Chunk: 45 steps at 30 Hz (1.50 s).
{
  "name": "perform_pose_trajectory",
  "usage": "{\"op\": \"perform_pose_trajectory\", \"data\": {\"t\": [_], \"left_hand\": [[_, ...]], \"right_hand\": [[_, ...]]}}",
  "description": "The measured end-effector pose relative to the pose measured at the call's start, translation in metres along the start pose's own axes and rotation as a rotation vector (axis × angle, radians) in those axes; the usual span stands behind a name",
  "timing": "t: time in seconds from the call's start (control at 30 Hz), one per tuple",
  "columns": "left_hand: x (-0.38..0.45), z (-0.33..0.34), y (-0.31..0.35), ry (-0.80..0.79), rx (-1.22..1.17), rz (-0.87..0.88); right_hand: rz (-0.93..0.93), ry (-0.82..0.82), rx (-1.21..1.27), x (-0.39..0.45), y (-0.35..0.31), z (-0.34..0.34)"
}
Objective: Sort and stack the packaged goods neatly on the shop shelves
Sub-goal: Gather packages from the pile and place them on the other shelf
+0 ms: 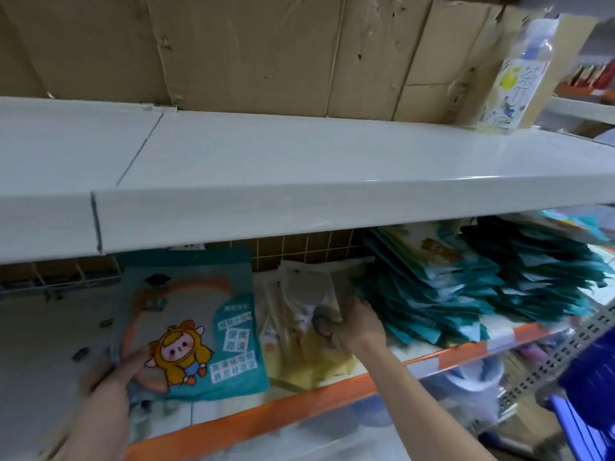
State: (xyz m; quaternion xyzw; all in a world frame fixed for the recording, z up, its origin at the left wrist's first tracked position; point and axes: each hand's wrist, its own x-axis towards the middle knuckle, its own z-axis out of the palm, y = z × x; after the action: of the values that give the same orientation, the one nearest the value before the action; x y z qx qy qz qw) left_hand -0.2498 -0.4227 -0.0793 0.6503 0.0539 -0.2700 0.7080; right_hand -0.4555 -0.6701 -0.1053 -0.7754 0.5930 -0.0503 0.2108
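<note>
My left hand (128, 362) grips the lower left corner of a teal packet (196, 327) printed with a cartoon child in a yellow hood. The packet leans over the lower shelf (293, 402), which has an orange front edge. My right hand (357, 326) is closed on a bundle of pale yellow and clear packets (304, 314) standing upright in the middle of that shelf. To the right, a slanted stack of teal and white packets (482, 284) lies fanned out on the same shelf.
A bare white upper shelf (299, 181) juts out above the packets, backed by brown cardboard (249, 51). A clear bottle with a yellow label (517, 81) stands at its right end. Blue plastic crates (585, 394) sit at the lower right.
</note>
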Motion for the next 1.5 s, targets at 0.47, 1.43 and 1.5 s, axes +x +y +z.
{"op": "perform_pose_trajectory", "data": {"t": [0.47,1.43,1.5], "left_hand": [[-0.096,0.164,-0.033,-0.153,-0.049,0.119],[-0.133,0.399,-0.048,-0.462,0.508,0.306],[-0.133,0.394,-0.047,-0.444,0.485,0.304]], "right_hand": [[-0.482,-0.034,0.448,-0.004,0.087,-0.093],[-0.085,0.435,0.264,0.072,0.226,-0.173],[-0.066,0.471,0.268,0.070,0.224,-0.173]]}}
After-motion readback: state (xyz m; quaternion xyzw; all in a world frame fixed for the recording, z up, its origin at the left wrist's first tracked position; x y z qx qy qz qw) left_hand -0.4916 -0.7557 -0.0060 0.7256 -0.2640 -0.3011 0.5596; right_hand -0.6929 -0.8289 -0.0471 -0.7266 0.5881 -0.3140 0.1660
